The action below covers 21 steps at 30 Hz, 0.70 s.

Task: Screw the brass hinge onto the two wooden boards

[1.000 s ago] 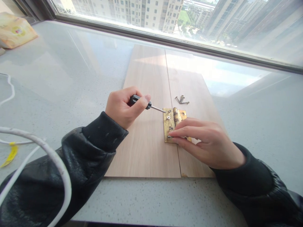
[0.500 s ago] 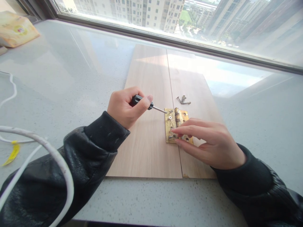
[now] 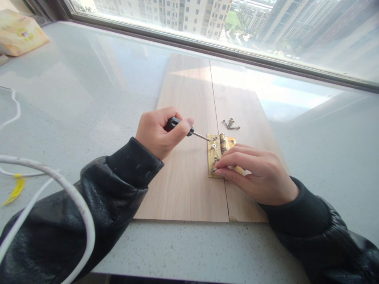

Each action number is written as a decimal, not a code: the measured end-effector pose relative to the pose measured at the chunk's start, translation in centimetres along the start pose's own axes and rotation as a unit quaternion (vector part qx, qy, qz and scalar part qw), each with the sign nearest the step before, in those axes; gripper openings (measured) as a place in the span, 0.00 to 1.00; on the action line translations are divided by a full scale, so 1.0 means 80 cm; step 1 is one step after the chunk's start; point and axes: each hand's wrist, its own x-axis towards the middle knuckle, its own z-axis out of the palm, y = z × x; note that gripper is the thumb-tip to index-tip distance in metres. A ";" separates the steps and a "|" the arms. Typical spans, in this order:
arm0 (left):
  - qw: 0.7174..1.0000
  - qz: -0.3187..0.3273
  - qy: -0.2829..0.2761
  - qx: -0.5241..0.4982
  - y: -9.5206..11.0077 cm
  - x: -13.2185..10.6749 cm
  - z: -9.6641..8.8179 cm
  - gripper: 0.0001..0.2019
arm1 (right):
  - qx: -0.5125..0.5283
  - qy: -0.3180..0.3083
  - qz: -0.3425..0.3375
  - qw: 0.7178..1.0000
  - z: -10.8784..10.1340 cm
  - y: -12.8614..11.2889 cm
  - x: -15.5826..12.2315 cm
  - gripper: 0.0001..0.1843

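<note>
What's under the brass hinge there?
The hinge lies across the seam of two wooden boards. The right hand covers its right leaf, hiding what lies beneath.

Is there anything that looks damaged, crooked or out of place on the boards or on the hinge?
Little stands out. The brass hinge looks worn and tarnished, and the right board has a small chip at its near left corner. A few loose screws lie in a heap just beyond the hinge. The hinge sits straight over the seam.

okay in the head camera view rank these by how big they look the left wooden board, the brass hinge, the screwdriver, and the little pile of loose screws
1. Left wooden board, largest by far.
2. Brass hinge and screwdriver: look alike; hands hide part of each, so unranked.
3. Loose screws, smallest.
</note>
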 end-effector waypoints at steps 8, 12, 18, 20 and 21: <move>1.000 -0.004 -0.003 -0.001 0.001 0.000 0.000 0.14 | 0.005 0.007 -0.005 1.000 -0.004 0.000 -0.003 0.08; 1.000 -0.009 -0.004 0.002 0.002 0.000 0.001 0.14 | 0.014 0.002 -0.015 1.000 -0.004 0.001 -0.003 0.04; 1.000 -0.001 -0.008 -0.014 0.002 0.000 0.001 0.14 | -0.013 0.002 -0.008 1.000 -0.001 0.000 -0.002 0.02; 1.000 -0.005 -0.006 -0.009 0.001 0.000 0.001 0.14 | -0.016 0.003 -0.009 1.000 -0.001 0.000 -0.003 0.02; 1.000 -0.006 -0.005 -0.011 0.001 0.000 0.001 0.14 | -0.017 0.004 -0.012 1.000 -0.002 0.000 -0.004 0.04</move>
